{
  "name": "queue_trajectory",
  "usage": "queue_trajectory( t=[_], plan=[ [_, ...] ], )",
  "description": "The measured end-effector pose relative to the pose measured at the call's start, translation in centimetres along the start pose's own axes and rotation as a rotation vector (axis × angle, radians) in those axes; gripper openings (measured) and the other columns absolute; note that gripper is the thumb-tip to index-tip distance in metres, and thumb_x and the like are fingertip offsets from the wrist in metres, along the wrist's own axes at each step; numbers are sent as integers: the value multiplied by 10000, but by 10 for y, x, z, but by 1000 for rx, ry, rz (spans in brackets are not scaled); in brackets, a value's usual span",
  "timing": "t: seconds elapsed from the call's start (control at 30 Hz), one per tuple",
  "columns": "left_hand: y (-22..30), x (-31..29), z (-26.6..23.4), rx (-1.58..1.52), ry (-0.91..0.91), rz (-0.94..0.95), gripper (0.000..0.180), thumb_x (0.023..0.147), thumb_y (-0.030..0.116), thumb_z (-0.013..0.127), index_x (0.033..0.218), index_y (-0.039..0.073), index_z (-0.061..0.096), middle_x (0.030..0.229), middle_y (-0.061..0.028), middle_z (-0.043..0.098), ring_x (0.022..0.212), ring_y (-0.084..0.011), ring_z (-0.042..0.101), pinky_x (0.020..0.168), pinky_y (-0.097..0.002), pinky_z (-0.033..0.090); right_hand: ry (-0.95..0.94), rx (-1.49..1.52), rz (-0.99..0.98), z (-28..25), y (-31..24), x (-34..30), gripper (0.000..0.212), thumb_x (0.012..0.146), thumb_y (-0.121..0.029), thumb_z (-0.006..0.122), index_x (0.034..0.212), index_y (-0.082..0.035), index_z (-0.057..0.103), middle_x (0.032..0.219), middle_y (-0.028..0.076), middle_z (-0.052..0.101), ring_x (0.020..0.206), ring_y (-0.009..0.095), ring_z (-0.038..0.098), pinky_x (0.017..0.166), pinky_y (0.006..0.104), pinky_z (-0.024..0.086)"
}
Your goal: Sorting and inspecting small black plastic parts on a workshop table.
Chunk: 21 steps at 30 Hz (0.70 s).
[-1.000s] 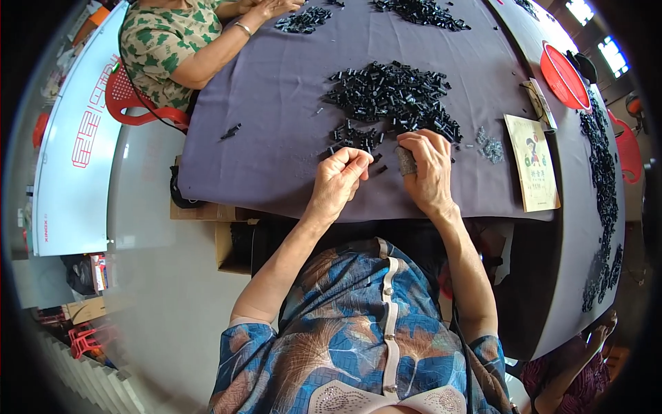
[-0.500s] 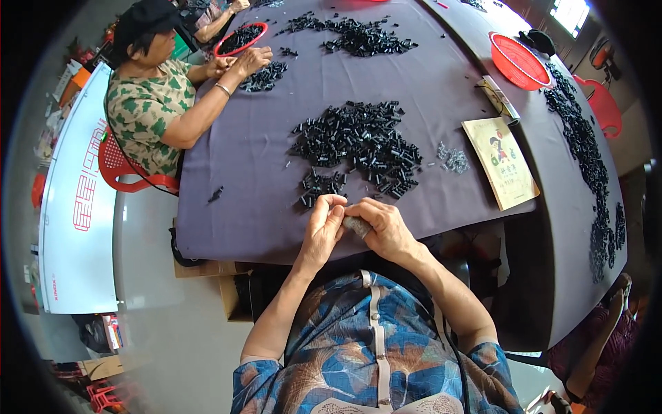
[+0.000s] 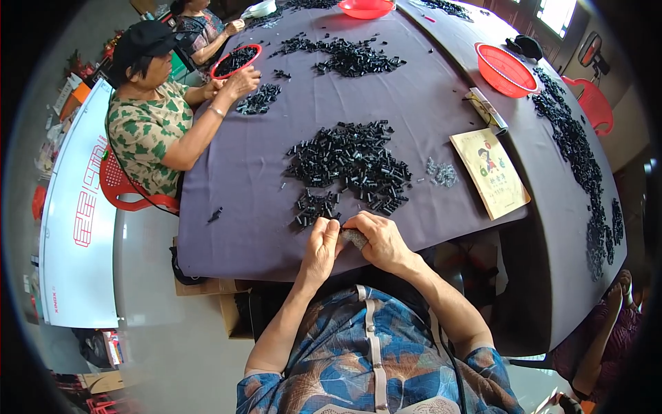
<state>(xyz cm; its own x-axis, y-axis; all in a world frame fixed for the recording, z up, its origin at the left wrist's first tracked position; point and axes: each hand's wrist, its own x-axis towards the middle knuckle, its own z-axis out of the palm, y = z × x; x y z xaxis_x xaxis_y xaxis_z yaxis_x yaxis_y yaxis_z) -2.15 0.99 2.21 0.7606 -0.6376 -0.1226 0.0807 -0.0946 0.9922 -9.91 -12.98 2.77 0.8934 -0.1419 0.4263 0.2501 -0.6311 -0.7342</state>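
Note:
Both my hands meet at the near table edge, just in front of a heap of small black cylindrical plastic pieces (image 3: 355, 162). My left hand (image 3: 320, 252) is closed, thumb pressed against the fingers. Opposite it, my right hand (image 3: 383, 243) pinches with thumb and forefinger, and a grey wrap (image 3: 355, 239) shows around one of its fingers. Whatever sits between the fingertips is too small and covered to name. A smaller cluster of black pieces (image 3: 317, 207) lies nearest to my left hand.
Small clear pieces (image 3: 442, 173) lie right of the heap, beside a yellow booklet (image 3: 491, 172). A red basket (image 3: 507, 72) stands beyond. At the left, a person in a leaf-patterned shirt (image 3: 148, 131) handles pieces by another red basket (image 3: 236, 62). More black pieces (image 3: 572, 138) cover the right table.
The whole view has tilted, so the table and heap appear lower. My hands stay together at the table edge, with the fingertips slightly shifted. The co-worker's hands have moved slightly.

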Motion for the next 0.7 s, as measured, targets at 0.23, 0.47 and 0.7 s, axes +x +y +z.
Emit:
queue_trajectory(
  t=[0.23,0.47,0.7],
  plan=[
    [-2,1,-8,72,-80,-14,345,990,414,441,841,104,461,591,51,404,475,-12,329,391,-178,238,4,-40,-19,3,7,-3,221,706,-11,649,922,-30,610,817,123,606,746,339,617,633,405,502],
    [-4,1,-21,-140,-217,-106,229,975,315,512,924,99,458,660,25,436,479,-10,316,397,-166,236,46,61,37,6,5,-4,217,714,-25,687,925,-13,635,808,136,642,735,328,638,645,370,514],
    [1,4,-31,-251,-327,-233,212,980,298,504,1001,89,471,675,6,448,471,-14,301,396,-167,227,-19,226,141,6,2,-1,188,722,-13,690,896,-27,621,771,136,641,713,331,643,608,353,508]
  ],
)
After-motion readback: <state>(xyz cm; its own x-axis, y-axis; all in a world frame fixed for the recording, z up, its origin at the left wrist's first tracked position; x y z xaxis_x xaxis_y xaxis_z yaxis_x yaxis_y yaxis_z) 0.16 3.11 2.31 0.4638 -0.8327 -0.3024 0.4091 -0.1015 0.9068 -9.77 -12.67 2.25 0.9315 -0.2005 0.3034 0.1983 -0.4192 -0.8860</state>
